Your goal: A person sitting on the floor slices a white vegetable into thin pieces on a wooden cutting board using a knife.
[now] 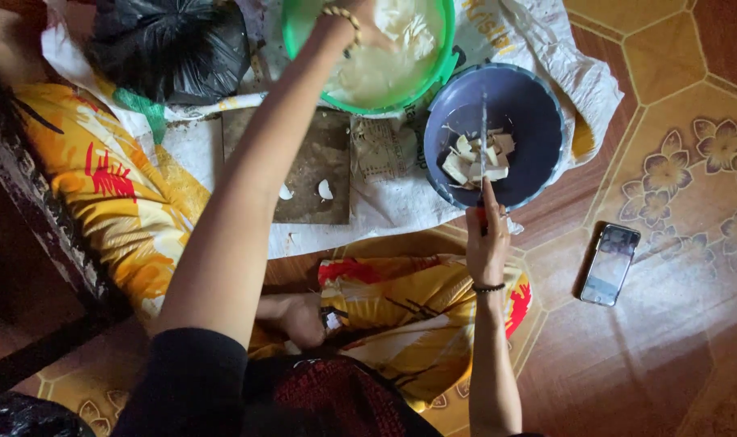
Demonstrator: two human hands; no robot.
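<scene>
Seated on the floor. Left hand (360,20) reaches into the green basin (443,57) at the far edge of the white sack (546,40), fingers on pale pieces; grip cannot be told. Between the basins lies a dark cutting board (312,166). Right hand (487,239) is clenched on a knife (483,137), blade pointing away, over the cut slices (477,158) in the blue bowl (538,121). A phone (610,264) lies to the right on the floor.

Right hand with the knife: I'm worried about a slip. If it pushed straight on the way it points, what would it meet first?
Likely the pale cut pieces in the blue bowl; the right hand aims its knife over them. Blade height is unclear.
</scene>
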